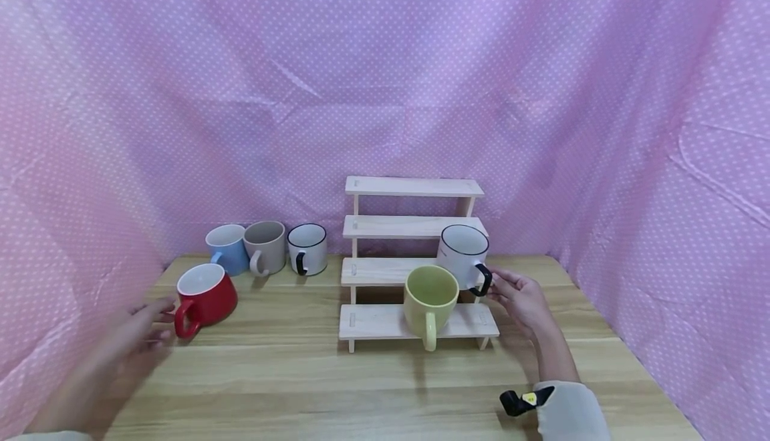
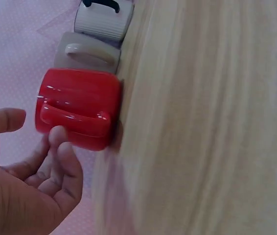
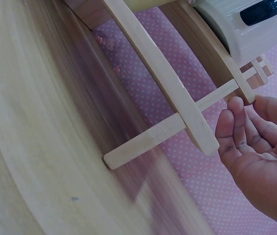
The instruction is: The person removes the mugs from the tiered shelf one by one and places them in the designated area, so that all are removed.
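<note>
At the left, a red mug point(image 1: 215, 302) with a white inside stands with its handle facing my left hand point(image 1: 138, 324). In the left wrist view that hand's fingertips point(image 2: 66, 152) are right at the handle, while the thumb stays spread away from it. My right hand point(image 1: 523, 297) is at the right end of a tiered wooden shelf point(image 1: 375, 321). Its thumb and fingers point(image 3: 234, 117) pinch the end of a board in the right wrist view. Just above, a white mug point(image 1: 462, 260) with a black rim and handle sits on the second tier. A yellow-green mug point(image 1: 430, 297) occupies the lowest tier.
Behind the red mug stand a blue mug point(image 1: 230, 254), a grey mug point(image 1: 267, 247) and another white mug point(image 1: 309, 250) with a black handle. A pink dotted cloth point(image 1: 385, 80) hangs around the wooden table point(image 1: 289, 367). A black strap point(image 1: 523, 401) is at the right sleeve.
</note>
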`<state>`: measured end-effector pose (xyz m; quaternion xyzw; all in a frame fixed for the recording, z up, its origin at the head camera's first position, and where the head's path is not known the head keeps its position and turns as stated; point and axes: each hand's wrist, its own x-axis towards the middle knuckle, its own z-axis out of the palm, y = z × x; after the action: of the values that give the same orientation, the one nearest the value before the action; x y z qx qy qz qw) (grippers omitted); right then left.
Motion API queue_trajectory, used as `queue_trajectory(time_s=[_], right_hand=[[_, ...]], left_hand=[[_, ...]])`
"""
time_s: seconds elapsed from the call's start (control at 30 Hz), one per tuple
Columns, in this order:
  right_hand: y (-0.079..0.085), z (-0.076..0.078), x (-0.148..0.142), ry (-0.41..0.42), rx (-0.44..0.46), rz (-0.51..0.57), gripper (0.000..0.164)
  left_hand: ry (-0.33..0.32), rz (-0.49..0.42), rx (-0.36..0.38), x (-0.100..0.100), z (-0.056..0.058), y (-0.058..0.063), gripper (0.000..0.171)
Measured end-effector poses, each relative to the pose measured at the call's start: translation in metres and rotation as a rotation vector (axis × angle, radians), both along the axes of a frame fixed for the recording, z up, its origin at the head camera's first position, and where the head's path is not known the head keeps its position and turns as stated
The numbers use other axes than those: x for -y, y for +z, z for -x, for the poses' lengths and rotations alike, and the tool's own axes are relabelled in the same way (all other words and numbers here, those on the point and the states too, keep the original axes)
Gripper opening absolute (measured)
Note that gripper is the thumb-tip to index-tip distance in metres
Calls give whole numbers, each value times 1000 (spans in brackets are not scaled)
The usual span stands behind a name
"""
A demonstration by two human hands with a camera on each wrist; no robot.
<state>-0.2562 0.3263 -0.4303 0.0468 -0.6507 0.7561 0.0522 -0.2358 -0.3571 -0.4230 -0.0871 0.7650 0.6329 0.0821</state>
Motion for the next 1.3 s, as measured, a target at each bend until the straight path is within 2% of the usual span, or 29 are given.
queue_trajectory(time_s=[0.1, 0.23, 0.37, 0.47, 0.7, 0.9, 1.07, 1.3], right_hand=[[1, 0, 1, -6, 11, 0, 16], [2, -1, 2, -5, 7, -5, 17], [1, -1, 2, -6, -3, 1, 21], [1, 0, 1, 0, -6, 17, 21], [0, -1, 1, 25, -25, 13, 19], [-1, -1, 0, 28, -30, 3, 22], [-3, 0, 0, 25, -23, -4, 20], [-3, -1, -1, 22, -45, 0, 17]], left_hand=[[77, 118, -78, 0, 1, 7, 44], [151, 169, -141, -6, 2, 15, 49], [156, 187, -184, -20, 6, 23, 54], [145, 182, -193, -32, 8, 29, 56], [108, 244, -213, -62, 15, 38, 67], [78, 182, -287, -87, 21, 43, 60], [24, 213, -311, -107, 25, 46, 60], [-9, 198, -338, -137, 34, 52, 55]])
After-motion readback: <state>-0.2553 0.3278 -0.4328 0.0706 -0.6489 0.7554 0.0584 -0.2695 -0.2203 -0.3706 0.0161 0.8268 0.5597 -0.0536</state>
